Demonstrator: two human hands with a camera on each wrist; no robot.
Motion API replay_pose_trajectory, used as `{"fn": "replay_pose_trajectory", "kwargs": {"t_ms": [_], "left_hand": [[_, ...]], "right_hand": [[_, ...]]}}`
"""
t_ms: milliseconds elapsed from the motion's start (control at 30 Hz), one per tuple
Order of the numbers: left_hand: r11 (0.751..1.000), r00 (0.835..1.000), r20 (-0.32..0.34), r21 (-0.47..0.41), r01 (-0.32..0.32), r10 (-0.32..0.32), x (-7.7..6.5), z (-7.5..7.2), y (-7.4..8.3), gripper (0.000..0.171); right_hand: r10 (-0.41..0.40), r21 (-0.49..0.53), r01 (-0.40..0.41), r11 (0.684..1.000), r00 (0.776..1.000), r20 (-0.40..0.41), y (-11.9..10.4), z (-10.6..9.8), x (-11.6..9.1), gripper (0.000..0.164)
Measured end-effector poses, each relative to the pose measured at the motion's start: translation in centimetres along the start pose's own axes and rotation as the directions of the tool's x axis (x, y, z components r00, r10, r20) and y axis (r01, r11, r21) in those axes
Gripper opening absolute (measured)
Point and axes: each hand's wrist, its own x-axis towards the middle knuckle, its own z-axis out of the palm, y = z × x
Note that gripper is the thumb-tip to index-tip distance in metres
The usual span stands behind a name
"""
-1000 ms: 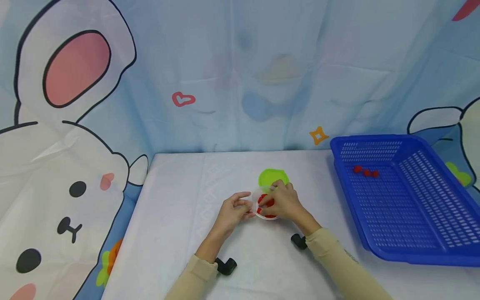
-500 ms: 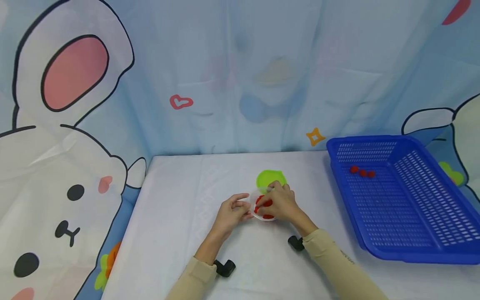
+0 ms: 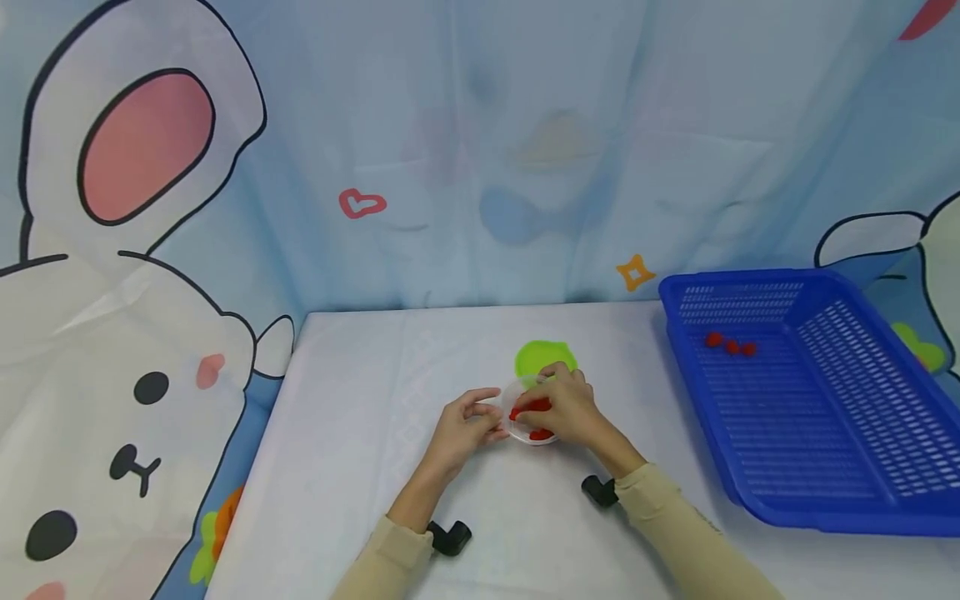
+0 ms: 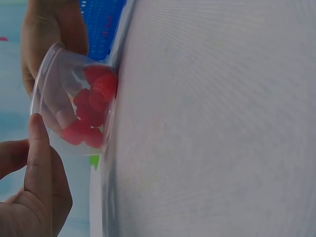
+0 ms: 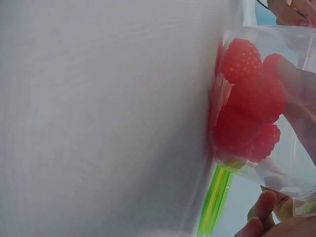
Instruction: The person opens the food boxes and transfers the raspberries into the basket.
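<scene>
A clear plastic cup (image 4: 74,101) stands on the white table, with several raspberries (image 5: 242,61) inside it. My left hand (image 3: 462,429) is at the cup's left side, one fingertip touching the rim while the other fingers stay loosely spread. From the right, my right hand (image 3: 564,407) reaches into the cup. Its thumb and a finger pinch a raspberry (image 3: 538,404), partly hidden by the fingers. The remaining fingers of that hand lie outside by the rim. Right behind the cup lies a bright green lid (image 3: 542,354), partly covered by the right hand.
A large blue plastic basket (image 3: 795,467) takes up the table's right side, with three raspberries (image 3: 732,347) in its far left corner. The white tablecloth (image 3: 360,400) ends at a printed blue curtain (image 3: 450,250). A rabbit print (image 3: 135,333) fills the left.
Inside the cup, the right fingers have shifted slightly and the red fruit under them has moved a little. The left hand keeps its place. The head view has swayed slightly.
</scene>
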Motion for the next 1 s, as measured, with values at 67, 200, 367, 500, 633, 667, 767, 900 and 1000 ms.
{"fn": "replay_pose_trajectory", "kwargs": {"t_ms": [67, 200, 367, 500, 633, 667, 767, 900, 1000], "left_hand": [[1.0, 1.0, 0.003, -0.002, 0.001, -0.001, 0.0, 0.1, 0.0, 0.041], [1.0, 1.0, -0.006, 0.008, 0.007, -0.007, 0.0, 0.3, -0.1, 0.04], [1.0, 1.0, -0.012, 0.028, 0.012, -0.012, 0.1, 0.2, 0.0, 0.039], [0.999, 1.0, -0.007, 0.03, 0.012, -0.012, 0.1, 0.2, 0.1, 0.04], [1.0, 1.0, -0.005, 0.021, 0.014, -0.014, 0.1, 0.4, 0.2, 0.041], [1.0, 1.0, -0.005, 0.019, 0.014, -0.014, 0.0, 0.4, 0.2, 0.041], [1.0, 1.0, -0.006, 0.019, 0.015, -0.015, 0.0, 0.5, 0.2, 0.042], [0.999, 1.0, -0.003, 0.028, 0.018, -0.018, 0.0, 0.4, 0.2, 0.042], [0.999, 1.0, -0.005, 0.035, 0.021, -0.021, 0.0, 0.4, 0.2, 0.041]], "right_hand": [[-0.011, 0.031, 0.011, 0.999, 1.0, -0.011, 0.2, -0.1, -0.1, 0.011], [-0.027, 0.104, 0.03, 0.994, 0.999, -0.029, 0.6, -0.1, -0.2, 0.012], [-0.061, 0.173, 0.073, 0.982, 0.996, -0.071, 0.9, -0.3, -0.1, 0.014], [-0.089, 0.184, 0.111, 0.977, 0.989, -0.122, 0.9, -0.8, -0.1, 0.013], [-0.045, 0.218, 0.074, 0.973, 0.99, -0.136, 0.6, -2.0, -0.7, 0.014], [-0.025, 0.233, 0.056, 0.971, 0.991, -0.133, 0.5, -2.3, -0.8, 0.014], [0.008, 0.293, 0.027, 0.956, 0.993, -0.119, 0.2, -3.6, -1.3, 0.016], [0.007, 0.311, 0.032, 0.95, 0.992, -0.124, -0.5, -5.7, -2.1, 0.018], [0.003, 0.27, 0.037, 0.962, 0.989, -0.146, -1.4, -7.9, -3.0, 0.019]]}}
